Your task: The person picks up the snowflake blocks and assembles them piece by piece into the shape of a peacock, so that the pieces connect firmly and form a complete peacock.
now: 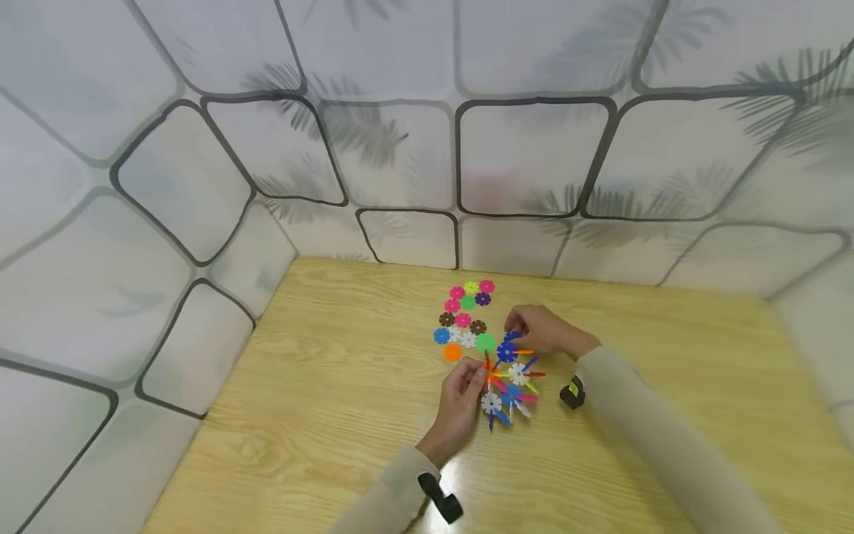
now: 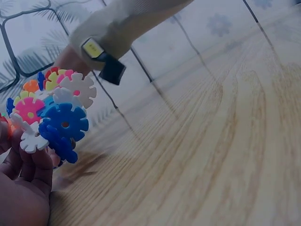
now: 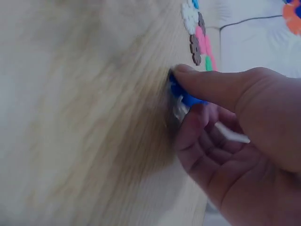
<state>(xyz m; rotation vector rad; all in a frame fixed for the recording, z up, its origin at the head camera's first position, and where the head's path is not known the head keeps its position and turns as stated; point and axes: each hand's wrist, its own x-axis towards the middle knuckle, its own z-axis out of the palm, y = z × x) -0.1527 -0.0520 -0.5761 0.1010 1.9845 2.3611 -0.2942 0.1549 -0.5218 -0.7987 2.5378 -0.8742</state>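
Note:
My left hand (image 1: 459,399) grips the left side of a cluster of interlocked snowflake discs (image 1: 518,374), round plastic pieces with notched rims in white, blue, orange, pink, yellow and other colours. In the left wrist view, the fingers of that hand (image 2: 29,188) curl under the cluster (image 2: 75,117), which is held close over the table. My right hand (image 1: 542,330) is at the far side of the cluster, just beyond its dark blue disc (image 1: 507,351). Between its thumb and fingers it pinches a blue snowflake disc (image 3: 188,98), partly hidden by the fingertips in the right wrist view.
Several loose snowflake discs (image 1: 463,320) lie flat beyond my left hand, among them pink, brown, green, white and an orange one (image 1: 452,352). The wooden table (image 1: 320,386) meets a patterned fabric wall (image 1: 400,170) at the back and left.

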